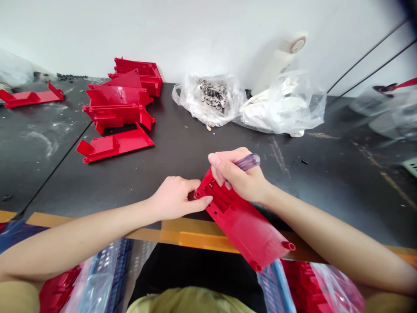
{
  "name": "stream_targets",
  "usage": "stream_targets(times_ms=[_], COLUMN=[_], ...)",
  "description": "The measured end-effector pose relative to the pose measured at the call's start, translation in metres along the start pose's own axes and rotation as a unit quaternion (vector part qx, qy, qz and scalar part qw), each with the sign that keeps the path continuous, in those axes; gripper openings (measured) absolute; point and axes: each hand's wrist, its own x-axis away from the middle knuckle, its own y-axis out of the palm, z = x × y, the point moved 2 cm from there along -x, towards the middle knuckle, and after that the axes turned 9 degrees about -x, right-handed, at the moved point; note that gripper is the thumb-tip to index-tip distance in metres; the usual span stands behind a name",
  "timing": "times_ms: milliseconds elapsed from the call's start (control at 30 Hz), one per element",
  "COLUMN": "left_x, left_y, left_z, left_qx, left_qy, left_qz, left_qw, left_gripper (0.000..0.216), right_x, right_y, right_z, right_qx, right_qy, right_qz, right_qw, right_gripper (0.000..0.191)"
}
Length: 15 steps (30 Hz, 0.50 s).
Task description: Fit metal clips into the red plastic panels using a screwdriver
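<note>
My left hand (179, 198) grips one end of a red plastic housing part (249, 232) between thumb and fingers, near a round post at its corner. The part lies slantwise across the table's front edge, with its near end jutting out over my lap. My right hand (241, 174) is closed around what looks like a screwdriver (249, 162) with a translucent purple handle. It is above the far end of the same part. The tool's tip is hidden behind my fingers. Small metal bits show in the part beside my right fingers.
Several similar red parts (119, 141) stand or lie at the back left, another red part (32, 96) farther left. An open plastic bag of small metal pieces (213, 95) sits by the wall, next to a white-filled bag (283, 108). Crates with red parts (304, 284) are below the edge.
</note>
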Motion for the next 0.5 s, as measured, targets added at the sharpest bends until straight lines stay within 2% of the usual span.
stream_targets(times_ms=[167,400,500], left_x=[-0.0001,-0.0001,0.0], left_y=[0.0005,0.0006,0.0011], left_z=[0.0005,0.0003,0.0002], left_qx=[0.0,-0.001,-0.001], left_qy=[0.002,-0.005,-0.004], left_qz=[0.006,0.006,0.008], left_qw=[1.0,1.0,1.0], left_gripper=[0.042,0.042,0.042], right_x=[0.0,0.0005,-0.0005], right_y=[0.0018,0.0063,0.0075], right_z=[0.0006,0.0017,0.005], right_qx=[-0.014,-0.021,-0.018], right_qy=[0.012,-0.019,-0.012], right_qz=[0.012,0.014,0.028], right_qw=[1.0,0.999,0.999], right_gripper=[0.058,0.057,0.059])
